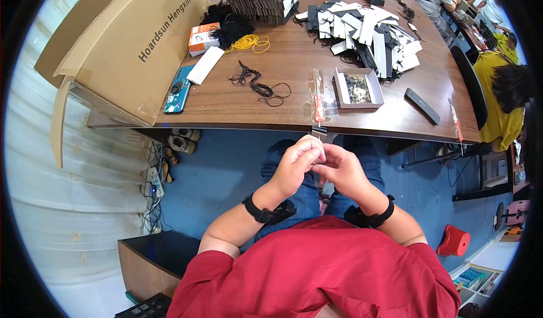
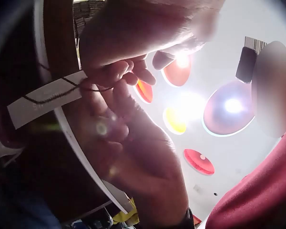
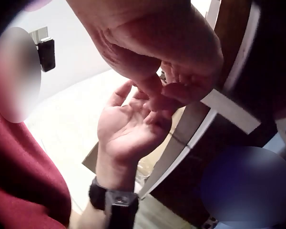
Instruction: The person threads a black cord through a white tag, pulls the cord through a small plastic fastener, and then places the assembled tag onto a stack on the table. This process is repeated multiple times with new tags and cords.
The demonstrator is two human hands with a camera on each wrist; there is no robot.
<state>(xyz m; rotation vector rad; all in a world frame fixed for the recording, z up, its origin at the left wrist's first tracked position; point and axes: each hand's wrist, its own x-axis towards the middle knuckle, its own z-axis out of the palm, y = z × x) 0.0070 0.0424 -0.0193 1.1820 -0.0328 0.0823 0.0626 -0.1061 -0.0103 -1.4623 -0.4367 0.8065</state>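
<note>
In front of the table edge, the two hands meet with curled fingers. A narrow pale hang tag with a thin black cord across it sticks out beyond the fingertips. My left hand pinches the tag near its end; its fingers partly cover that end. My right hand is close beside it, thumb and fingers pinching the cord where it leaves the tag. In the right wrist view the tag shows past the right hand, whose back hides part of the grip.
On the table lie a heap of white and black tags, a small open box of tiny parts, loose black cords, yellow cord and a phone. A large carton stands left. Another person sits right.
</note>
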